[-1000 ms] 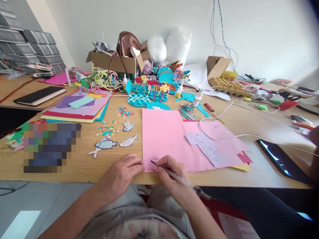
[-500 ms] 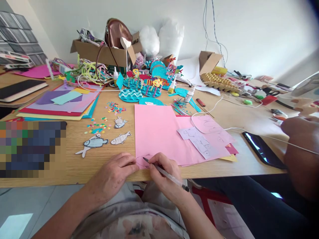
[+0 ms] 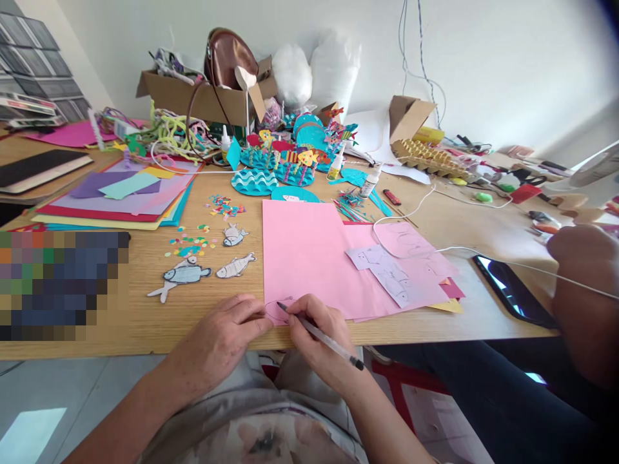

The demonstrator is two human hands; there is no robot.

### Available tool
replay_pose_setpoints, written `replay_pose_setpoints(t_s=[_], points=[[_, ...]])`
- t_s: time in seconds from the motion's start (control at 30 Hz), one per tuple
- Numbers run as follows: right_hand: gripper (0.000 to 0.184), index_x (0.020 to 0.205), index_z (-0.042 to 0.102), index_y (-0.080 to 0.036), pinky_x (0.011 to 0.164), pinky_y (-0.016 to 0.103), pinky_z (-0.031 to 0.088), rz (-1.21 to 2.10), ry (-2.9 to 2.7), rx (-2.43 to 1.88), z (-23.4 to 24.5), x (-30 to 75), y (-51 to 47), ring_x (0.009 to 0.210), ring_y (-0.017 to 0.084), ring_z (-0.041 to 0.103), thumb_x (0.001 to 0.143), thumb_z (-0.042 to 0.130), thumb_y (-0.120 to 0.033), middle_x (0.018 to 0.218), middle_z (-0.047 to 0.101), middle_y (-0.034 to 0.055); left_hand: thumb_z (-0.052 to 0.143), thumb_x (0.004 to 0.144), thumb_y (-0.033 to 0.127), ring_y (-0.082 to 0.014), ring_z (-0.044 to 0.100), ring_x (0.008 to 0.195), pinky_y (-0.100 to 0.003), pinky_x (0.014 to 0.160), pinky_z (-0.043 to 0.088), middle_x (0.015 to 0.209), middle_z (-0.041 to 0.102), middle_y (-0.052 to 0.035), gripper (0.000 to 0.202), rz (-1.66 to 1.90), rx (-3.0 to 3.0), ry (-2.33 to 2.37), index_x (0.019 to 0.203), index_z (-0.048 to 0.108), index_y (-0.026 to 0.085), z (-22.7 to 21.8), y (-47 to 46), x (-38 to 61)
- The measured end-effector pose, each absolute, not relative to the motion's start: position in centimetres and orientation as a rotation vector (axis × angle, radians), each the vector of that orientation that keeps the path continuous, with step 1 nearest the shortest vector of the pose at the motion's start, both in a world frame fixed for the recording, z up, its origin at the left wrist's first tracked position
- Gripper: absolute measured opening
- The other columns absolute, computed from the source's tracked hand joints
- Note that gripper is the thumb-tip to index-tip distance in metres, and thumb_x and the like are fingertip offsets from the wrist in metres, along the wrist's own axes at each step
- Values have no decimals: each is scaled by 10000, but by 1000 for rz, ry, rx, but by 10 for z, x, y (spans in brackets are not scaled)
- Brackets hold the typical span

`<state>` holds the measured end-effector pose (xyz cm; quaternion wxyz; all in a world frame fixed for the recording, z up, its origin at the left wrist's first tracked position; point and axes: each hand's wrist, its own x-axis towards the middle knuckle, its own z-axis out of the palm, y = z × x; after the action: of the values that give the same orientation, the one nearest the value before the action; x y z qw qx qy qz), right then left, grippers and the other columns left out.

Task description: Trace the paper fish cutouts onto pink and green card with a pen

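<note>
My right hand (image 3: 316,335) is closed around a clear pen (image 3: 322,335), its tip on the near left corner of a pink sheet of paper (image 3: 304,254), where a small oval outline is drawn. My left hand (image 3: 220,338) lies beside it at the table's front edge, its fingertips pressing the pink sheet's corner flat. Three cut-out paper fish (image 3: 186,274) lie just left of the sheet. More pink paper and a white paper template (image 3: 389,274) overlap to the right.
The wooden table (image 3: 145,316) holds stacked coloured sheets (image 3: 120,200), confetti bits (image 3: 191,245), teal paper wave crafts (image 3: 285,167), glue bottles (image 3: 370,183), a cardboard box (image 3: 207,100), an egg tray (image 3: 428,158) and a phone (image 3: 512,290) with a white cable. Another person's arm (image 3: 585,296) is at the right.
The view swung to the right, then steadied. My right hand's pen tip has shifted slightly along the oval outline. My left hand stays on the paper corner.
</note>
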<state>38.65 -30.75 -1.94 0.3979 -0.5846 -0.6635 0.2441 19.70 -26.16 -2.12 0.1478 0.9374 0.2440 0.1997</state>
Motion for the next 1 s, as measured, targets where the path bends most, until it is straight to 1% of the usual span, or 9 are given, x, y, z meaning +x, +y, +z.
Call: replay_pose_setpoints(t_s=[0.33, 0.47, 0.73, 1.0], points=[[91, 758, 524, -193, 486, 198, 332, 576, -1711, -1489, -20, 387, -309, 499, 93, 466, 777, 472, -120, 583, 538, -38, 378, 906, 83, -192, 489, 1013, -325, 884, 440, 1052, 565, -52, 329, 572, 2699, 690, 1128, 584, 212, -22, -260, 197], [83, 736, 515, -197, 487, 201, 337, 590, -1703, -1474, -19, 388, -310, 493, 95, 461, 767, 476, -131, 574, 536, -39, 405, 898, 82, -192, 494, 988, -316, 866, 438, 1028, 566, -49, 307, 572, 2701, 694, 1107, 592, 208, -21, -261, 197], [115, 677, 496, -197, 456, 187, 308, 660, -1693, -1420, -19, 391, -312, 451, 81, 415, 703, 464, -90, 518, 467, -65, 388, 902, 74, -185, 504, 966, -307, 845, 444, 998, 565, -51, 295, 622, 2734, 679, 1063, 605, 191, -20, -260, 199], [116, 666, 493, -198, 449, 189, 302, 744, -1689, -1381, -19, 394, -313, 440, 75, 379, 707, 472, -92, 516, 445, -70, 373, 922, 96, -184, 501, 965, -309, 840, 446, 999, 566, -48, 282, 596, 2719, 687, 1063, 596, 196, -20, -260, 199]])
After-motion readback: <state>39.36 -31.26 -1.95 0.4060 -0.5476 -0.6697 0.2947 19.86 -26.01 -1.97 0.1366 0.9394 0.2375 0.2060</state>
